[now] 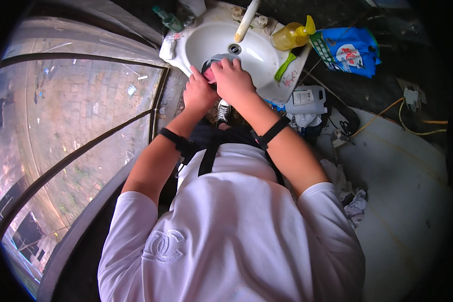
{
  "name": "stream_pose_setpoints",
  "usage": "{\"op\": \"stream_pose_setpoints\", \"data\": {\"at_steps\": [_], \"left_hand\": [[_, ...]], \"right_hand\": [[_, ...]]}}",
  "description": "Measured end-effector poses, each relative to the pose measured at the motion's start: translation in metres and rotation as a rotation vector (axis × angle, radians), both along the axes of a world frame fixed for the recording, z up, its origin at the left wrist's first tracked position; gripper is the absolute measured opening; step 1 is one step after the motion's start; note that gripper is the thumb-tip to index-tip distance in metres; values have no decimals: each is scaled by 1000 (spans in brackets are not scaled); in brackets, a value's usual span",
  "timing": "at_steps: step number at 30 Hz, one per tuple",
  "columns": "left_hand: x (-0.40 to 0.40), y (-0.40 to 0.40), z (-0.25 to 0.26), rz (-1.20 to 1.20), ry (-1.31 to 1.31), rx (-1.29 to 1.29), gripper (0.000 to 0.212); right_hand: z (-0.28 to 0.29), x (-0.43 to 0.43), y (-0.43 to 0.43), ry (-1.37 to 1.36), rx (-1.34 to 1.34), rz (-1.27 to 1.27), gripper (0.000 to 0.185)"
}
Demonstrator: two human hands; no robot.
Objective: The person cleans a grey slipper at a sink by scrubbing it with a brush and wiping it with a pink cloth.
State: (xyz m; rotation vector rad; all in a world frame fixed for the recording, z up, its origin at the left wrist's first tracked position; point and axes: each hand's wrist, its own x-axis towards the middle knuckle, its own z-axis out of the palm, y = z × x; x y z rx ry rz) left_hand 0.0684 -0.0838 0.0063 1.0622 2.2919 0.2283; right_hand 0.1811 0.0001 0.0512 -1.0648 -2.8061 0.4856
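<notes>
Both my hands are at the near rim of a white ceramic washbasin (196, 45). My left hand (200, 92) grips the side of a grey, rounded item (223, 57), perhaps a cup or bowl, and its index finger points up along the edge. Across the item's near side, my right hand (234, 80) has its fingers bent over something pink (209, 74), possibly a cloth, in the dark opening. My fingers hide most of both things, so their full shape cannot be told. The drain (234, 48) shows just beyond them.
A tap (246, 22) overhangs the basin. On its right side are a yellow pump bottle (290, 36) and a green-handled brush (285, 66); a green bottle (168, 19) stands left. A blue pouch (347, 51), a plastic jug (305, 99) and cables (377, 117) are farther right.
</notes>
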Motion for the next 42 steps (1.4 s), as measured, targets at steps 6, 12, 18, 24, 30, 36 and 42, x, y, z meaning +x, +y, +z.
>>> {"op": "stream_pose_setpoints", "data": {"at_steps": [6,12,18,24,30,36,42], "left_hand": [[15,-4,-46,109,-111,-45,126],[-5,-32,-110,542,-986,16,74],[1,-31,-85,682,-1466,-41,48],[26,-22,-76,676,-1479,29,49],[30,-30,-86,694,-1433,0,57],[-35,-14,-81,-280,-1089,-432,55],[-82,1,-82,-246,-344,208,51]], "right_hand": [[-55,11,-4,-254,-194,-10,34],[-69,18,-1,-262,-334,-135,39],[-50,10,8,-314,-419,-94,40],[-77,-31,13,-481,-196,-169,37],[-60,-7,-4,-425,-375,-255,50],[-89,24,-4,-248,-363,-260,48],[-62,20,-10,-385,-405,-269,49]]}}
